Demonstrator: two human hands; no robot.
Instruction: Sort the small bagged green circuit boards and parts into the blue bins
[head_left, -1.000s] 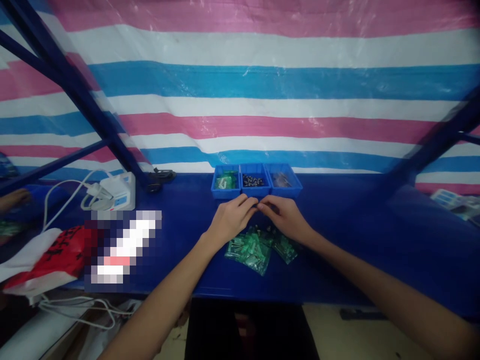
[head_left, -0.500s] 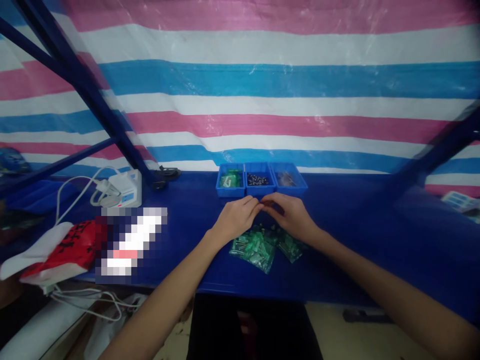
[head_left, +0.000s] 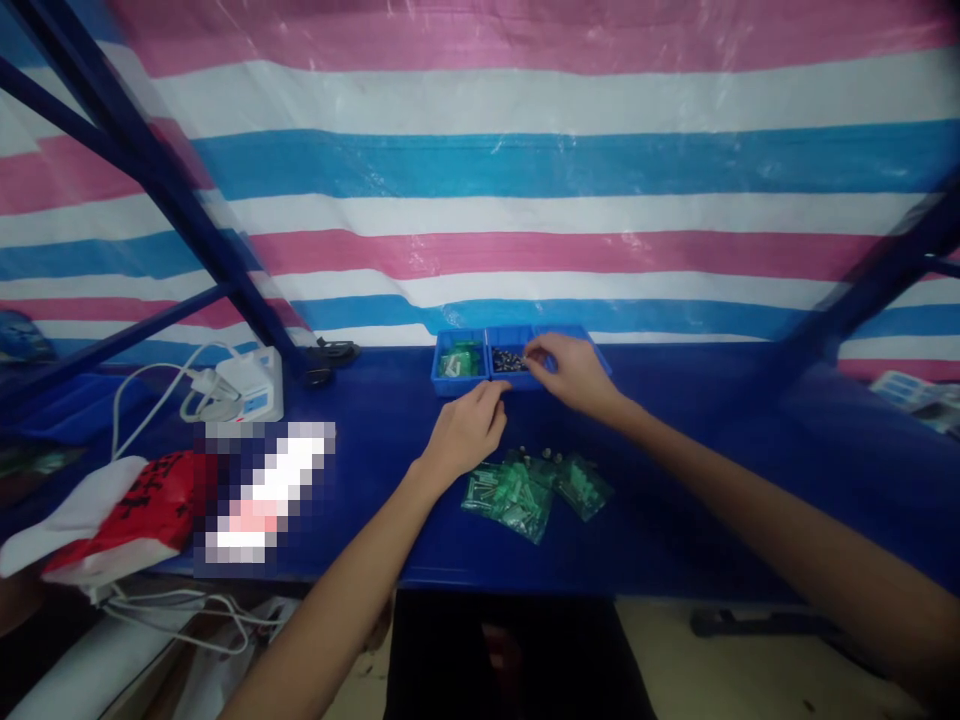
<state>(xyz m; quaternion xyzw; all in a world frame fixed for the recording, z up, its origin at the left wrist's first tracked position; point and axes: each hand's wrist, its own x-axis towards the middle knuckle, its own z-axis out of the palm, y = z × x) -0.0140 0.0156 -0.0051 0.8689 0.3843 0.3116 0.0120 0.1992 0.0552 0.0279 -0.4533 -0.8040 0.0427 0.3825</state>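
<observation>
Light is dim and fairly even, its source out of view; the striped sheet is the brightest broad area, flecked with small glints. The blue table darkens toward its right side, with deep shadow beneath. Clutter at the right edge smears, the upper right corner dims, small metal parts look soft, and coarse pixels mask a white patch

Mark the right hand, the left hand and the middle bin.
Right hand (head_left: 576, 372), head view: back of the hand.
Left hand (head_left: 463, 428), head view: back of the hand.
Middle bin (head_left: 510, 338), head view: back wall.
</observation>
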